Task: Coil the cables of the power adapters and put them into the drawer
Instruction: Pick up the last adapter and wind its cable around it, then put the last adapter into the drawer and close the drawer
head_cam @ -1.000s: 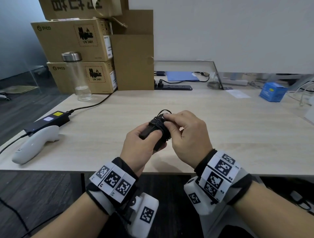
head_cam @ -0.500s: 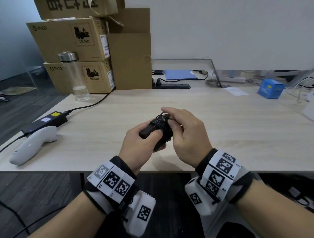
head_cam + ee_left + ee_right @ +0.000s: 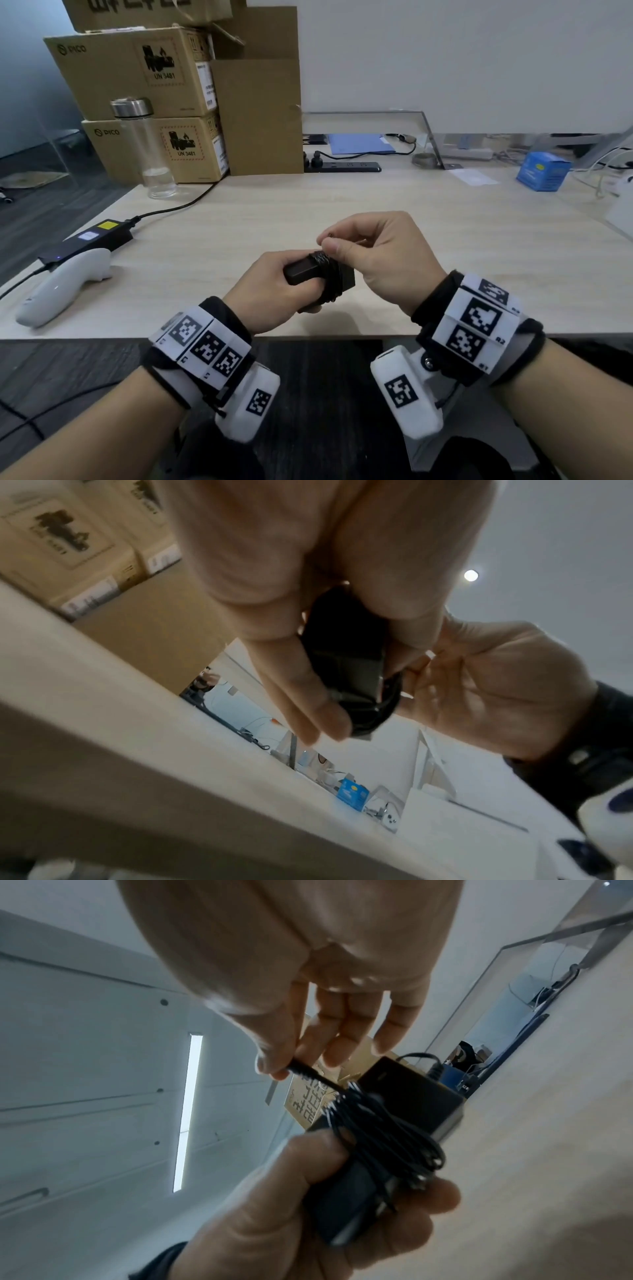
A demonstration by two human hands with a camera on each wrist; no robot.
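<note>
Right hand [image 3: 373,253] now lifts off the adapter [image 3: 387,1139], pinching the cable's plug end [image 3: 301,1072]; my left hand [image 3: 274,291] grips the wrapped brick above the desk [image 3: 445,240] edge. Coiling's probably nearly finished.

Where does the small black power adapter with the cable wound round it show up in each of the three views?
Head: power adapter at centre, above the desk's near edge.
Left wrist: adapter at centre, between fingers.
Right wrist: adapter right of centre, cable wound round it.
Shared landmark: blue box, seen in head and left wrist views.
</note>
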